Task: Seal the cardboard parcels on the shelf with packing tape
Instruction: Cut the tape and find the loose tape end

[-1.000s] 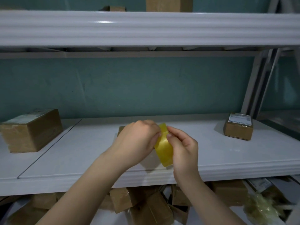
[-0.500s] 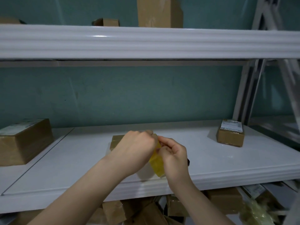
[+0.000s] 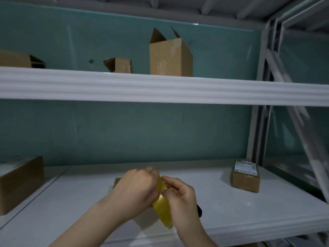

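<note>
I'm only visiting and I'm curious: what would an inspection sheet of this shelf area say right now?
Surface: white shelf, with parcels resting on it.
Job's things: yellowish tape roll held over the shelf front; labelled parcel at right; brown parcel at left; third parcel mostly hidden behind the left hand.
Clutter: small dark object behind the right hand, unidentifiable.
Hands: both grip the tape roll.
Cables: nothing seen.
Surroundings: teal wall; upper shelf carrying a tall open box and a small open box; grey metal frame at right.
</note>
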Demonstrator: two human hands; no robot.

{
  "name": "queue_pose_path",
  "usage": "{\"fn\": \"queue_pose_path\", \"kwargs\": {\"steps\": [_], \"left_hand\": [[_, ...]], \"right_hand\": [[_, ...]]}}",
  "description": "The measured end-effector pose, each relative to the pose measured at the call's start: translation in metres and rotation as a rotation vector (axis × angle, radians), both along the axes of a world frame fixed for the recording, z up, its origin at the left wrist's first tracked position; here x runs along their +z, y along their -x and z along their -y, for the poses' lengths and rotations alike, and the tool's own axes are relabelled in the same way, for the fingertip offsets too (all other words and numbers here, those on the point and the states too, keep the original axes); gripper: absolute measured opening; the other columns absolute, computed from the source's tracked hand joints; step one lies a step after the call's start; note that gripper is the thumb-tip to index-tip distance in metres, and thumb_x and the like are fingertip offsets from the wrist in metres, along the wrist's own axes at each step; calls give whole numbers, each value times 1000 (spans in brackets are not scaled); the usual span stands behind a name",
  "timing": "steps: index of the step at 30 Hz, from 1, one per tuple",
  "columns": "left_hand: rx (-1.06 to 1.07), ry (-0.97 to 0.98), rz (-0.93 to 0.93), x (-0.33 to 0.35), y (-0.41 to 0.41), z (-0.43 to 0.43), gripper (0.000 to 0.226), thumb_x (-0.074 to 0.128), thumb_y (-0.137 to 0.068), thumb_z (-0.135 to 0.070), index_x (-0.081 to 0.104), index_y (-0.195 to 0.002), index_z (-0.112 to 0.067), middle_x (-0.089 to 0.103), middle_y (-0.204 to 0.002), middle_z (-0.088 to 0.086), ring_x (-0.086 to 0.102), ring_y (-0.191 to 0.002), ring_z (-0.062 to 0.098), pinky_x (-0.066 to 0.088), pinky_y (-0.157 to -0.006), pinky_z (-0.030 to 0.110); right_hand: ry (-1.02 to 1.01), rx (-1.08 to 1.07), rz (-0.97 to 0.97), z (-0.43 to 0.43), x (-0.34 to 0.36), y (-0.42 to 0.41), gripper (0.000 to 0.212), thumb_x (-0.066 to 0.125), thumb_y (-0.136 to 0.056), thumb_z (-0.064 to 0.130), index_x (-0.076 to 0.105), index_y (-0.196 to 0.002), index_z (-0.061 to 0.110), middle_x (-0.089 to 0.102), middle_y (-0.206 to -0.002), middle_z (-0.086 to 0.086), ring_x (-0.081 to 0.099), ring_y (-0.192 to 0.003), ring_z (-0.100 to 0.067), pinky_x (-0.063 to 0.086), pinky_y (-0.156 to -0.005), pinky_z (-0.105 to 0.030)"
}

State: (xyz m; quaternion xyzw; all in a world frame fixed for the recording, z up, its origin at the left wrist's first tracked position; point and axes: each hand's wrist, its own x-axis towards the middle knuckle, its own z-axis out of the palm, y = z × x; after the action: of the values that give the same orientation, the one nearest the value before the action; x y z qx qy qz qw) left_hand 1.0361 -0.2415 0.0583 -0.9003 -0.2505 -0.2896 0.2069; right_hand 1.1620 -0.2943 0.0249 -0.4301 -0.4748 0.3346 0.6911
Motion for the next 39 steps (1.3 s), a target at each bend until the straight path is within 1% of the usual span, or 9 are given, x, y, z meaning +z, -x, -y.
{"fn": "queue_pose_path", "kwargs": {"steps": [5, 10, 12, 15, 21, 27, 30, 33, 39], "left_hand": [[-32, 180, 100, -2, 8, -14, 21, 36, -73, -38, 41, -64, -19, 54, -65, 2, 53, -58, 28, 41, -49, 34], [-51, 247, 165, -11, 6, -10, 42, 23, -84, -60, 49, -87, -27, 55, -88, -10, 57, -84, 14, 48, -73, 38], [-93, 349, 302, -11, 5, -12, 31, 39, -81, -56, 56, -91, -33, 60, -84, -13, 60, -81, 7, 51, -71, 35], [-121, 489, 538, -11, 7, -7, 18, 55, -72, -50, 64, -86, -42, 68, -81, -21, 64, -75, -1, 52, -71, 27], [-67, 284, 316, -34, 12, -12, 35, 32, -88, -48, 56, -84, -22, 61, -77, -6, 60, -68, 16, 51, -60, 39], [-4, 228, 193, -28, 9, 0, 56, 7, -83, -51, 45, -90, -10, 53, -90, 8, 56, -77, 30, 46, -68, 42], [-32, 287, 212, -22, 12, 1, 54, 12, -85, -48, 45, -87, -7, 51, -88, 10, 53, -77, 28, 44, -70, 40], [-27, 334, 290, -22, 15, 0, 30, 27, -91, -37, 43, -84, -13, 48, -83, 2, 50, -75, 21, 39, -68, 33], [-37, 384, 380, -24, 16, 4, 22, 39, -93, -27, 48, -83, -10, 47, -77, -4, 43, -67, 7, 30, -62, 16]], "right_hand": [[46, 7, 50, -2, -4, 0, 39, 52, -55, 12, 72, -88, 17, 64, -74, -6, 54, -66, -15, 44, -60, -18], [72, 44, -27, -2, 6, -4, 24, 65, -75, -6, 68, -87, 14, 61, -64, 1, 55, -61, -14, 45, -56, -17], [68, 58, -16, 0, 9, -7, 28, 63, -77, -9, 68, -91, 15, 58, -66, 1, 54, -61, -12, 44, -58, -15], [70, 97, -26, 3, 9, -5, 35, 62, -60, 9, 69, -93, 17, 57, -71, -2, 55, -63, -12, 44, -63, -18], [95, 94, -4, 4, 2, -3, 38, 55, -78, -17, 67, -97, 14, 49, -78, -10, 49, -71, -18, 41, -62, -15], [58, 90, 57, 9, 1, 2, 38, 53, -82, -14, 60, -104, 17, 52, -79, -11, 50, -71, -18, 41, -58, -13], [50, 95, 53, 11, 0, 2, 34, 63, -80, -4, 52, -103, 20, 56, -76, -8, 53, -67, -15, 43, -57, -18], [70, 111, 43, 14, 0, 2, 34, 60, -84, -8, 50, -102, 18, 58, -77, -6, 55, -67, -14, 44, -59, -23], [131, 104, -32, 14, 0, 6, 21, 63, -86, 3, 67, -101, 17, 66, -78, -3, 62, -68, -10, 49, -64, -20]]}}
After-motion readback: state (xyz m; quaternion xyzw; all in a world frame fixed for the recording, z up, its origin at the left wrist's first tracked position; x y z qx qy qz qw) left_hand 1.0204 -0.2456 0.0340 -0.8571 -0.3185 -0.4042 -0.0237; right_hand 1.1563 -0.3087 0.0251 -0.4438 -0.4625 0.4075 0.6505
